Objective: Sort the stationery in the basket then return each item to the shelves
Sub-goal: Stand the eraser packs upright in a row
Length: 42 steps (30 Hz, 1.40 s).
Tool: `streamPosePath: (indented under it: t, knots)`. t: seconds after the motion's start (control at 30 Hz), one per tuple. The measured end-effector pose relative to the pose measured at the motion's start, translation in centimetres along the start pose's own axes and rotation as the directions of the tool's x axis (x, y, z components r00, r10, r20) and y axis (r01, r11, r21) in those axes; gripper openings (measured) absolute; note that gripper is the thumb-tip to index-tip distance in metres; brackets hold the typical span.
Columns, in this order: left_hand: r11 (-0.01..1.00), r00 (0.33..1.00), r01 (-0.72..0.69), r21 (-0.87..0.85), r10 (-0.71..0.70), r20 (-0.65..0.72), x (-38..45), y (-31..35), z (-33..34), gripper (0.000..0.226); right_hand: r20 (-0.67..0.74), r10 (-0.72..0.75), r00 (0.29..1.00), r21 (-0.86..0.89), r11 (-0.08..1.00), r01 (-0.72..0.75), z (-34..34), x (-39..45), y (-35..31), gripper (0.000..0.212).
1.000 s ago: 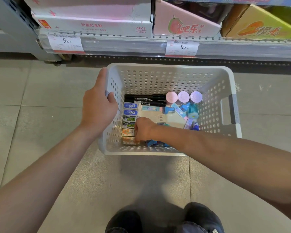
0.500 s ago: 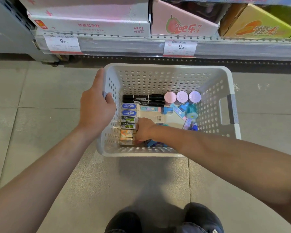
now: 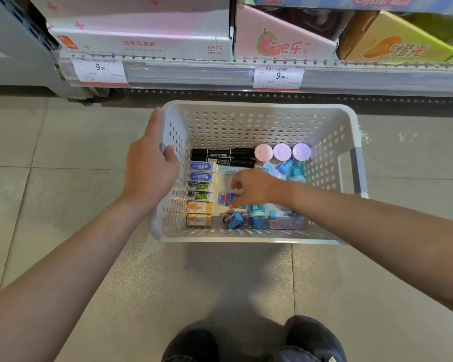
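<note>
A white perforated basket stands on the floor in front of the shelf. My left hand grips its left rim. Along the left wall inside lies a column of erasers: blue, green and orange. Two black markers lie at the back beside three round pastel lids. My right hand is in the middle of the basket, thumb and curled fingers pinching a small blue and red pack. Blue and teal items lie by the front wall.
The bottom shelf runs across the top, with price tags and pink and yellow display boxes on it. Grey floor tiles surround the basket. My dark shoes are at the bottom edge.
My right hand has left the orange erasers in the front left corner and moved right to the basket's middle, onto the blue and red pack. The left hand stays on the rim.
</note>
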<state>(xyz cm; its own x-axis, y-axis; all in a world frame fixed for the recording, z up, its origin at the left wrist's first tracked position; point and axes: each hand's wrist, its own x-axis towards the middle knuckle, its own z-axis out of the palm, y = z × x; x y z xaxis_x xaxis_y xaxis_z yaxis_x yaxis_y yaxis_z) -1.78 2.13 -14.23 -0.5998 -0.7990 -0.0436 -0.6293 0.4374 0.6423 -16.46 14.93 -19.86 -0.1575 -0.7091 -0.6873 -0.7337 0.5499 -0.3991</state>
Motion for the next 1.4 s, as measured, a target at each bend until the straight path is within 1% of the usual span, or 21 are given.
streamPosePath:
  t: [0.03,0.17,0.3,0.4,0.5,0.57,0.63,0.73,0.77,0.8,0.83,0.93,1.0,1.17,1.27,1.33,1.4]
  knots:
    - [1.0,1.0,0.002,0.0,-0.002,0.001,-0.1,0.0,0.0,0.063,-0.005,-0.021,1.0,-0.028,0.999,0.021,0.7,0.0,-0.1,0.049]
    - [1.0,1.0,0.0,0.008,0.0,-0.002,0.0,-0.2,0.1,0.063,-0.063,-0.095,0.993,-0.223,0.972,0.079,2.4,0.5,-0.6,0.041]
    - [1.0,1.0,-0.001,0.01,0.001,0.008,0.0,-0.2,0.1,0.063,-0.033,-0.16,0.987,-0.31,0.94,0.142,2.5,0.7,-0.9,0.04]
    - [1.0,1.0,-0.006,0.017,0.006,0.005,0.0,-0.3,0.0,0.063,0.02,-0.182,0.983,-0.297,0.938,0.179,2.6,0.9,-1.0,0.042]
    - [1.0,1.0,-0.014,0.022,0.013,0.007,0.0,-0.3,0.0,0.063,0.017,-0.197,0.98,-0.311,0.931,0.192,2.6,1.0,-0.9,0.044]
    - [1.0,1.0,-0.009,0.017,0.009,0.012,0.0,-0.3,0.1,0.063,0.001,-0.213,0.977,-0.292,0.934,0.204,2.5,1.2,-0.8,0.035]
    - [1.0,1.0,-0.003,0.011,0.003,0.016,0.1,-0.4,0.1,0.063,-0.003,-0.2,0.98,-0.236,0.952,0.194,2.4,1.3,-0.6,0.027]
    - [1.0,1.0,-0.002,-0.004,0.002,0.022,0.0,-0.3,0.0,0.063,0.039,-0.18,0.983,-0.165,0.969,0.184,2.2,1.1,-0.3,0.03]
    - [1.0,1.0,-0.003,-0.003,0.003,0.023,0.0,-0.3,-0.1,0.063,0.046,-0.175,0.984,-0.156,0.971,0.18,2.0,1.1,-0.2,0.035]
    - [1.0,1.0,-0.005,-0.002,0.005,0.021,-0.1,-0.2,-0.1,0.063,0.037,-0.161,0.986,-0.138,0.977,0.165,1.7,1.1,-0.2,0.041]
    - [1.0,1.0,-0.006,0.0,0.006,0.018,-0.1,-0.2,-0.1,0.063,0.011,-0.14,0.99,-0.099,0.985,0.14,1.3,1.2,-0.1,0.041]
    - [1.0,1.0,-0.012,0.007,0.012,0.011,-0.1,-0.2,0.0,0.063,-0.101,-0.014,0.995,0.124,0.992,0.026,0.3,1.3,0.0,0.026]
    - [1.0,1.0,-0.008,0.008,0.008,0.009,0.0,-0.2,0.0,0.062,-0.086,0.064,0.994,0.198,0.979,-0.046,0.0,1.3,0.2,0.023]
    - [1.0,1.0,-0.005,0.013,0.005,0.009,-0.2,0.0,-0.1,0.062,-0.101,0.149,0.984,0.205,0.971,-0.126,1.1,1.3,0.4,0.022]
    - [1.0,1.0,0.0,0.017,-0.001,0.01,-0.1,-0.1,0.0,0.063,-0.112,0.151,0.982,0.107,0.984,-0.139,1.8,1.4,0.3,0.028]
    - [1.0,1.0,0.001,0.011,-0.002,0.01,-0.1,-0.2,0.0,0.063,-0.149,0.123,0.981,0.041,0.992,-0.118,2.1,1.2,0.1,0.029]
    - [1.0,1.0,-0.002,0.005,0.002,0.015,-0.1,-0.2,0.0,0.062,-0.185,0.072,0.98,-0.062,0.994,-0.085,2.1,0.7,-0.1,0.029]
